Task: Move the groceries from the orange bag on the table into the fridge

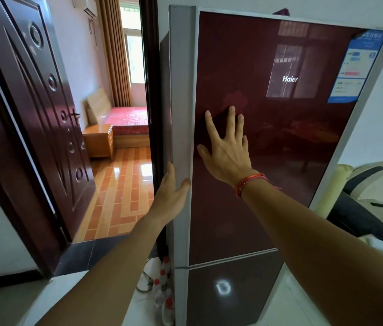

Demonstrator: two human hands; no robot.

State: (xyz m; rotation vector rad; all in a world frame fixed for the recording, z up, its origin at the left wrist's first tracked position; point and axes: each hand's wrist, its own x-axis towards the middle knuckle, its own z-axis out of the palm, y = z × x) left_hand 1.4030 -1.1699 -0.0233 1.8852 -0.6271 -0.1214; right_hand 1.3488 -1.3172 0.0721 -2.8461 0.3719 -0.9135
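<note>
Fridge [268, 161] with dark red glass doors fills the middle and right of the view, standing tall just ahead of both hands. To the left of the fingers, a dark wooden door [32, 114] stands open onto a tiled room.

The left hand [171, 191] holds the silver edge strip [182, 90] of the upper door [244, 67]. Its thumb lies on the strip's front and its fingers reach round the side, where their curl is mostly hidden. The strip runs vertically, above and below that hand. Below the fingers, by the fridge's foot, stand a few plastic bottles [164, 285].

To the right of the strip, the right hand [228, 151] lies flat on the glass, its 5 fingers spread and straight, grasping nothing. A red bracelet [251, 182] circles that wrist. Further right and above, a blue sticker [357, 67] sits near the door's top corner.

Whether the door is sealed or slightly ajar cannot be told. No bag and no groceries are in view. The left hand is nearer the opening edge, so the pull likely falls to it, swinging the door toward the person.
</note>
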